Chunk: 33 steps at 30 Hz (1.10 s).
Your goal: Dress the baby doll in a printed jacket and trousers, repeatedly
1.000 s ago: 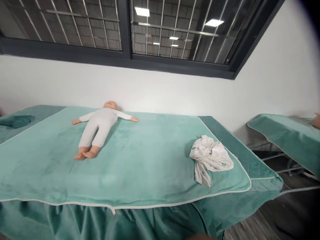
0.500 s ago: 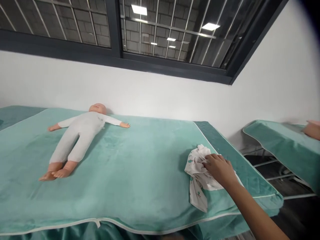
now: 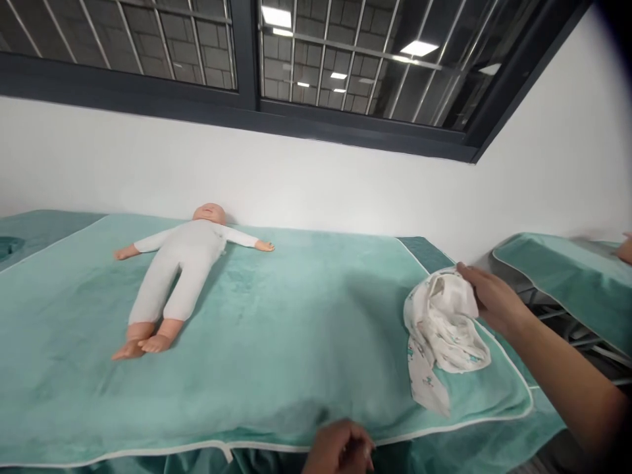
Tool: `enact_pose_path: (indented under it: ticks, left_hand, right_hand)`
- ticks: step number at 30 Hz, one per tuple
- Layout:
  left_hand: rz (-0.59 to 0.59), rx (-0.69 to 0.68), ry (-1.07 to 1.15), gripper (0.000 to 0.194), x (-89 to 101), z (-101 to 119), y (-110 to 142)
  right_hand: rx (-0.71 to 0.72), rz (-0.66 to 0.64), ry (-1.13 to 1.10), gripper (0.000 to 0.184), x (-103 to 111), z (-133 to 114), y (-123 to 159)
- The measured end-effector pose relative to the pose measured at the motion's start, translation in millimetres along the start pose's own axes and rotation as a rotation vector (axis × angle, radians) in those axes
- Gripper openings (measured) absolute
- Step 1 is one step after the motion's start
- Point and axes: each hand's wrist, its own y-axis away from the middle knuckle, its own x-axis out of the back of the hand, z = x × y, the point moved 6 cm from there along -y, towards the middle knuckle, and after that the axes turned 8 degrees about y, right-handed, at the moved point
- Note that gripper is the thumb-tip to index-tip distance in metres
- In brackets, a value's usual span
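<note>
My right hand [image 3: 486,293] pinches the top edge of a white baby garment with a small green print [image 3: 447,322]. The cloth is bunched, partly lifted, and one strip of it hangs down onto the green bed cover [image 3: 306,342]. At the bottom edge of the view, my left hand [image 3: 340,447] is loosely curled with nothing visible in it, apart from the garment. A baby doll [image 3: 185,263] in a white body suit lies face up to the left, arms spread and feet bare, with neither hand touching it.
A white wall [image 3: 316,178] and a dark-framed window [image 3: 355,122] with metal bars stand behind the bed. To the right, across a gap, another green-covered bed [image 3: 557,270] holds part of a doll at the picture's edge. White piping runs along the cover's front edge.
My right hand has raised the garment's upper edge, opening out the bunched cloth. My left hand has come into view at the bottom. The camera has shifted slightly left.
</note>
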Motion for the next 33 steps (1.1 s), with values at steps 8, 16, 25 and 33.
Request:
enact_pose_path:
  ticks: [8, 16, 25, 33]
  left_hand:
    - [0.366, -0.331, 0.097, 0.03, 82.7, 121.6, -21.6]
    - [0.485, -0.489, 0.132, 0.063, 99.3, 172.6, -70.4]
    - [0.772, -0.434, 0.347, 0.031, 157.6, 147.7, -41.2]
    - [0.934, -0.664, 0.483, 0.032, 169.4, 173.7, -28.3]
  right_hand:
    - [0.02, -0.269, -0.883, 0.017, -75.5, -127.8, 17.0]
    - [0.465, -0.792, -0.615, 0.022, -178.6, -209.5, 72.0]
    - [0.676, -0.455, 0.458, 0.039, -156.9, -28.9, 102.8]
    - [0.368, -0.249, 0.481, 0.032, -92.6, 10.7, 67.0]
